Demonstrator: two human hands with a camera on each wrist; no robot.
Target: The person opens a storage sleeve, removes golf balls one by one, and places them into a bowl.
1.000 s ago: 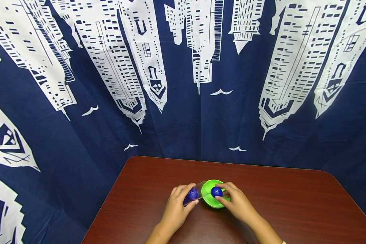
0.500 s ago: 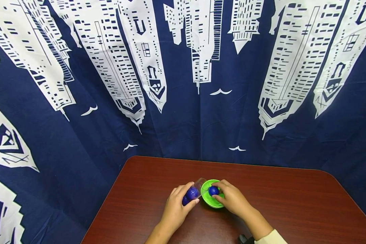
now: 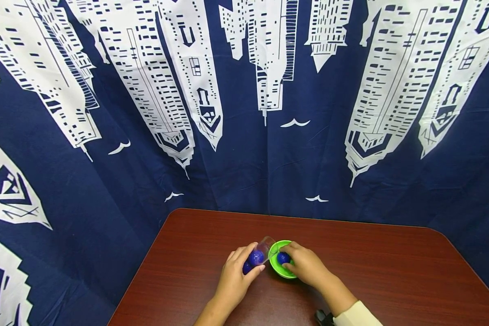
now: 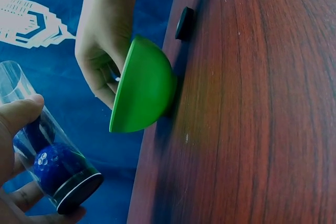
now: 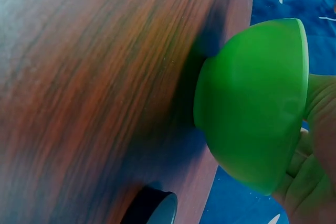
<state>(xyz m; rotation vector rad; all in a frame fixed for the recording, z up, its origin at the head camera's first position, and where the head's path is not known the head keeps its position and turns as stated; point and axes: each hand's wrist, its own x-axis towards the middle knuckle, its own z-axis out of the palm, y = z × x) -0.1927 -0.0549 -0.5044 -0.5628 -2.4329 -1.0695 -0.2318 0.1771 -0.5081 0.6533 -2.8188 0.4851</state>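
My left hand [image 3: 233,281] grips a clear tube [image 3: 268,245] that tilts with its mouth up toward the bowl. Two blue dimpled balls [image 3: 256,257] lie in its lower part; the left wrist view shows the tube's black bottom [image 4: 80,192]. Beside it a green bowl [image 3: 283,273] stands upright on the table. Over that bowl, the thumb and fingers of my right hand [image 3: 309,268] pinch another blue ball [image 3: 283,258], low inside the rim. From the side, the bowl wall [image 5: 252,103] hides this ball and the fingertips.
The bowl rests on a reddish-brown wooden table [image 3: 375,253]. A small black disc [image 4: 185,23] lies on it near the bowl, also visible in the right wrist view. A dark blue cloth [image 3: 244,172] printed with white buildings hangs behind the table.
My right hand has moved left and down with the blue ball, deeper into the bowl. The tube has tilted slightly more upright in my left hand, its mouth lifting.
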